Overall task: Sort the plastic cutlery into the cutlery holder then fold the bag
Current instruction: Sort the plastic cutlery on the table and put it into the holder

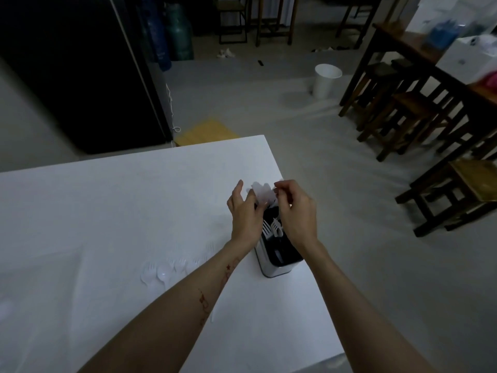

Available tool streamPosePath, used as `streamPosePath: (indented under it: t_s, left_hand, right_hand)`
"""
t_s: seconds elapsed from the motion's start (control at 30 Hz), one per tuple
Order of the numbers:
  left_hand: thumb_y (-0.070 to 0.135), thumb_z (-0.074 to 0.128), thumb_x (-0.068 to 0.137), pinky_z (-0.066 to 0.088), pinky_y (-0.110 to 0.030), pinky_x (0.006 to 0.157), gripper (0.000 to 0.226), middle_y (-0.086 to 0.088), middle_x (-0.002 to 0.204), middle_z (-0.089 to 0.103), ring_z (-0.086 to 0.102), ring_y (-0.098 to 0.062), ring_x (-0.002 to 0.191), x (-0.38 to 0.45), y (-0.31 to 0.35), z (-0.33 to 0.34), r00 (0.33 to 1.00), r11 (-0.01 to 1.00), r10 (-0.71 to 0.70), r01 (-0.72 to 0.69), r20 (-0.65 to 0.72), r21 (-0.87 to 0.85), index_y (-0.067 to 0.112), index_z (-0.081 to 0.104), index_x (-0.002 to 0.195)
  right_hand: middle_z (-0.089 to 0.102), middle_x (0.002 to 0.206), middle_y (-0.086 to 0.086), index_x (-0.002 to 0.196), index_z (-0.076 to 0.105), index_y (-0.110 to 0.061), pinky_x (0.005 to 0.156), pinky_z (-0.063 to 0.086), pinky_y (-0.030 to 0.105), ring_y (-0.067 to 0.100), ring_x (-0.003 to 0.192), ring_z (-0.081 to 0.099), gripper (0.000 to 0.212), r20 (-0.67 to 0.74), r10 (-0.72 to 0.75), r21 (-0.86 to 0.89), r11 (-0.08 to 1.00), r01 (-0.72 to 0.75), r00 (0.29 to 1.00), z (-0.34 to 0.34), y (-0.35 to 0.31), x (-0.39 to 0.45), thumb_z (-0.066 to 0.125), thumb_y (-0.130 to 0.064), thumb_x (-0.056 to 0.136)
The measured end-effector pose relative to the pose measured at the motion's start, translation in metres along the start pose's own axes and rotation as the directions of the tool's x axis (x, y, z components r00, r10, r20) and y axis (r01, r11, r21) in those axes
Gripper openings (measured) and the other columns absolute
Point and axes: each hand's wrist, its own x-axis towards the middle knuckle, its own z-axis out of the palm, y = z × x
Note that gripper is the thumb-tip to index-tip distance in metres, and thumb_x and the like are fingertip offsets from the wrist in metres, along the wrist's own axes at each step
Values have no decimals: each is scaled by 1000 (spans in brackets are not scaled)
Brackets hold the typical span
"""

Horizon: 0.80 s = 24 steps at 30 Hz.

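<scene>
A white cutlery holder (274, 269) with a dark inside stands near the right edge of the white table (121, 205). Two white plastic forks (271, 228) stand upright in its middle compartment. Both hands hover over the holder's far end. My left hand (244, 214) and my right hand (295, 208) pinch a small bunch of white spoons (262, 193) between their fingertips, bowls up. Several loose white forks and spoons (164, 273) lie on the table left of my left forearm. I cannot make out the bag.
The table's right edge runs just beside the holder. On the floor beyond are a white bin (326, 80), a yellow mat (207, 131) and dark wooden stools (403, 117) at the right. A black cabinet (80, 76) stands behind the table at the left.
</scene>
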Motion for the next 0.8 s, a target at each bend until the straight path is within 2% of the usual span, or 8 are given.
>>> streamPosePath:
  t_s: [0.13,0.2,0.3,0.43,0.53,0.67,0.73,0.8]
  left_hand:
    - [19,46,99,27,-20,108,49,4,159,12,23,-15,143,-4,-2,-3,995,995,55,-48,89,-86,14,32,146]
    - [17,45,100,28,-15,106,54,3,159,14,26,-12,142,-6,-5,-4,993,993,39,-26,107,-117,13,24,149]
    - [18,44,100,32,-23,111,55,4,157,18,28,-12,142,-7,-14,-5,996,987,38,-24,85,-159,14,21,149]
    - [29,37,102,32,-18,107,49,5,155,28,33,-9,139,-14,-12,-16,996,983,64,-53,56,-175,21,26,148]
    - [22,34,104,30,-17,110,39,4,157,24,33,-10,139,-17,-7,-24,990,983,121,-110,68,-148,15,40,142]
    - [27,37,103,30,-16,108,40,8,157,24,33,-8,139,-18,-4,-30,986,981,142,-129,83,-143,22,42,142]
    - [31,40,102,34,-17,106,37,8,152,37,40,-6,134,-18,-1,-34,989,979,147,-146,-3,-142,23,51,137]
    - [28,46,100,42,-25,106,34,4,139,54,52,-9,125,-18,4,-39,986,969,155,-165,-68,-182,18,60,129]
  right_hand:
    - [72,104,-2,114,66,-13,81,56,29,10,89,67,22,15,-14,-6,1000,14,1000,5,5,-6,51,-13,98]
    - [72,103,0,114,67,-12,81,56,33,13,88,67,23,21,-16,-27,999,17,1000,6,5,-9,51,-12,98]
    - [71,106,0,114,67,-10,86,54,34,15,95,66,25,21,-22,-33,999,23,1000,5,3,-12,50,-8,96]
    - [69,112,3,117,66,-10,92,51,34,19,104,62,26,-11,-64,-53,997,63,998,6,-4,-17,50,-8,96]
    - [67,116,4,120,63,-11,91,42,23,18,108,58,26,-46,-60,-72,996,56,997,10,-10,-22,51,-10,97]
    - [66,118,5,122,62,-11,92,38,21,19,110,57,27,-60,-53,-86,995,47,997,13,-12,-29,51,-11,97]
    - [66,120,4,122,62,-11,94,39,23,19,111,57,28,-61,-44,-101,994,38,997,13,-12,-32,51,-9,96]
    - [66,120,4,121,62,-12,94,40,24,20,111,58,29,-65,-45,-112,993,37,997,13,-12,-34,51,-7,95]
